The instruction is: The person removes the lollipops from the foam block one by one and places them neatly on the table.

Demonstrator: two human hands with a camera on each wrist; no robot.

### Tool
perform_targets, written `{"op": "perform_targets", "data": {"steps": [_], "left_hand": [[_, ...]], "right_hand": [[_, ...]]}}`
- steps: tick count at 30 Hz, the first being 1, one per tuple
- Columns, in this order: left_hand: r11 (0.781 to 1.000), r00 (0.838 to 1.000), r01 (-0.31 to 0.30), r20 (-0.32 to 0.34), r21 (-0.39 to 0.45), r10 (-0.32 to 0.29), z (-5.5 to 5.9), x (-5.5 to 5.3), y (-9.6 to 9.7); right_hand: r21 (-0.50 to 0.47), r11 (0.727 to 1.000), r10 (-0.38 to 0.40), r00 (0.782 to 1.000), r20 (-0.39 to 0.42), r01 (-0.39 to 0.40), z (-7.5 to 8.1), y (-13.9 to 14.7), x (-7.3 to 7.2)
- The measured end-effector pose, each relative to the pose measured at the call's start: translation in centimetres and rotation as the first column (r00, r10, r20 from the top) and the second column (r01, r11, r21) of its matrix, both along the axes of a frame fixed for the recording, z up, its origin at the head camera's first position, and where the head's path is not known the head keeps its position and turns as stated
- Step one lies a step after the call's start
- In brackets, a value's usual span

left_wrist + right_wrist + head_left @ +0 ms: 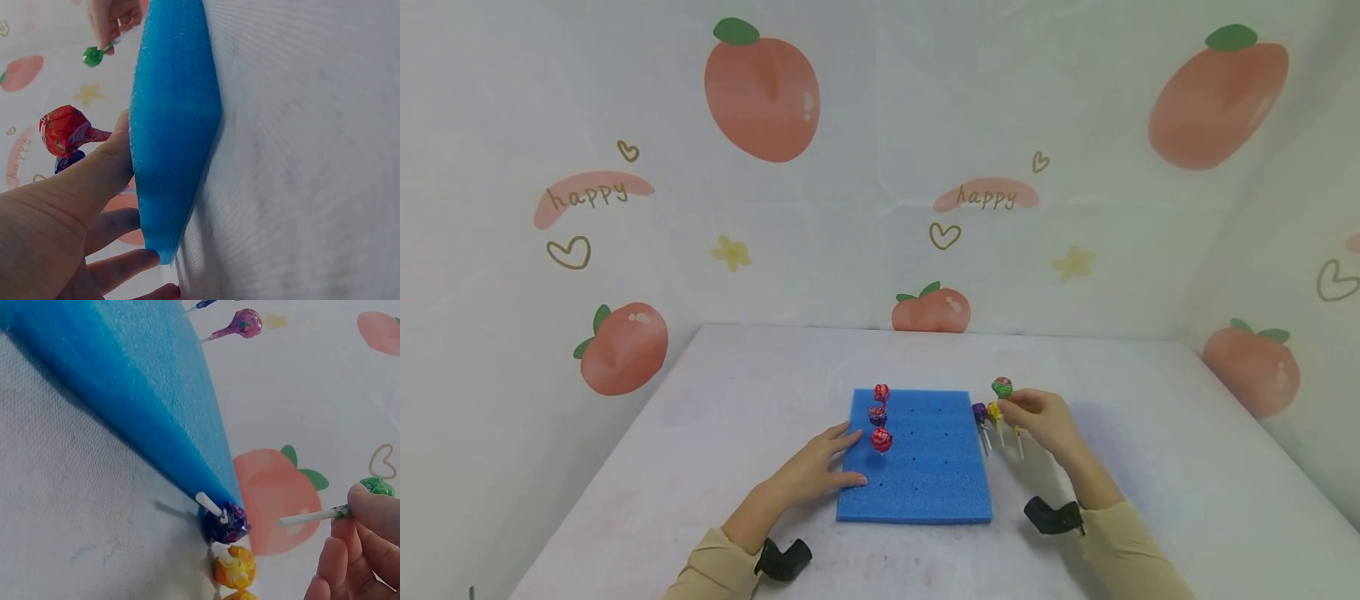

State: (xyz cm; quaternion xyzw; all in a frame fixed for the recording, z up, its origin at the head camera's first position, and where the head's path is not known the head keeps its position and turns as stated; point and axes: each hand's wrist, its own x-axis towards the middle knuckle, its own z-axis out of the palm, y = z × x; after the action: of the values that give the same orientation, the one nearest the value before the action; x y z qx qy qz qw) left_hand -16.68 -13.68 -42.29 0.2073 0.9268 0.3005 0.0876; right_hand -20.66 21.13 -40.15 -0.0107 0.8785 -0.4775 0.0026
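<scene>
My left hand [812, 468] rests at the left edge of a blue foam board [936, 496], fingers spread, its thumb [115, 150] against the top face. Upright along the board's left side stand three wrapped lollipops: a red one [882, 439] nearest, a red-and-blue one [877, 416] behind it and another red one [882, 392] farthest. Beyond the board's right edge my right hand [1041, 418] pinches a green lollipop [377, 486] just under its wrapped head. Its white stick [306, 518] points toward the board in the right wrist view.
A purple lollipop [228, 524] and a yellow lollipop [235, 567] lie on the white table [760, 367] beside the board's right edge. Another yellow one [240, 595] lies past them, partly out of frame. Small holes dot the board. A printed cloth backdrop [850, 250] rises behind.
</scene>
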Motion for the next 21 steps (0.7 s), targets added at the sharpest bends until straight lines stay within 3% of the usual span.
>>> {"op": "perform_targets", "data": {"steps": [9,14,21], "left_hand": [[1.000,1.000,-0.004,0.007,-0.001,0.004,0.0,0.0,0.0],[1.000,1.000,-0.001,-0.001,-0.003,0.001,0.0,0.0,0.0],[1.000,1.000,-0.004,0.002,-0.005,0.004,0.0,0.0,0.0]], "right_hand": [[0.089,0.996,-0.031,0.999,-0.016,0.032,0.2,0.9,0.1],[0.083,0.996,-0.039,0.999,-0.022,0.041,0.2,1.3,0.0],[0.119,0.990,-0.081,0.997,0.017,0.078,0.5,1.8,0.1]]}}
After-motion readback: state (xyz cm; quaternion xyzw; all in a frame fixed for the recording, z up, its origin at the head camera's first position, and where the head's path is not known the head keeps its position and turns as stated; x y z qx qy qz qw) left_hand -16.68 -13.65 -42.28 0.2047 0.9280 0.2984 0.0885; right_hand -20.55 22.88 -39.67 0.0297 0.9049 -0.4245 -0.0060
